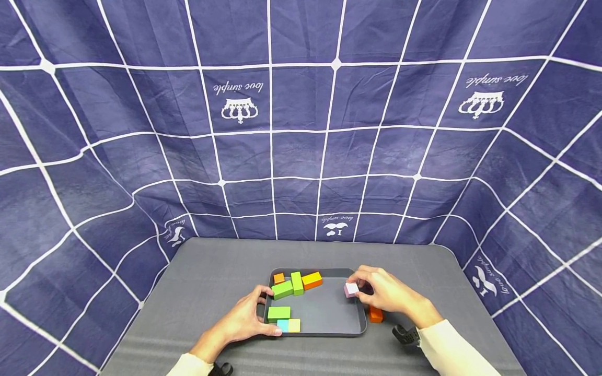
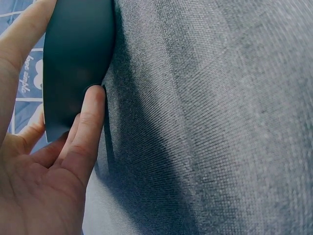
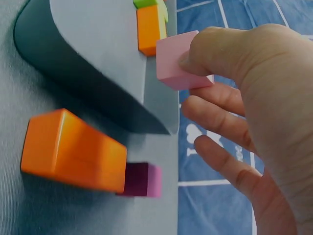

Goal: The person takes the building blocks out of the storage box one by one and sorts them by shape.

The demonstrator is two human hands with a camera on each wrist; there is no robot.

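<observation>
My right hand pinches a pink cube between thumb and fingers, held above the right end of the grey tray. In the right wrist view the other fingers stay spread apart below the pink cube. At the tray's left end my left hand grips the rim, thumb at the near corner and fingers along the outer wall. Inside the tray, a small orange cube, green blocks and an orange block lie at the far left. Another green block, a blue cube and a yellow cube sit near left.
Outside the tray's right wall, an orange block lies on the grey cloth, with a purple block beyond it in the right wrist view. A blue curtain with white lines hangs behind and at both sides of the table.
</observation>
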